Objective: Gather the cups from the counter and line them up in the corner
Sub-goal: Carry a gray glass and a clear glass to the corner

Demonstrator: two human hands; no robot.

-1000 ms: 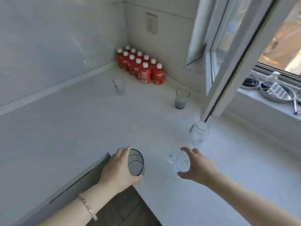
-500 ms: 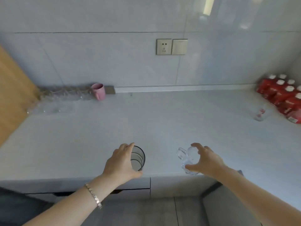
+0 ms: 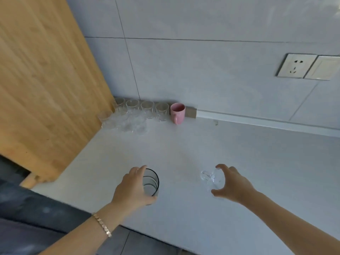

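Note:
My left hand [image 3: 132, 187] grips a dark-rimmed grey tumbler [image 3: 151, 182] from its left side, held above the white counter [image 3: 184, 153]. My right hand [image 3: 230, 183] holds a small clear glass cup with a handle [image 3: 211, 178], the handle pointing left. In the far left corner, against the wall and the wooden panel, several clear glasses [image 3: 132, 115] stand in rows. A pink mug [image 3: 177, 113] closes the back row on its right end.
A tall wooden panel [image 3: 46, 80] bounds the counter on the left. A wall socket and switch [image 3: 309, 66] sit on the tiled wall at right. The counter's front edge runs below my forearms, with dark floor beneath.
The view has swung left from the window corner with red bottles to the wood-panel corner. Both hands have kept their cups and carried them along.

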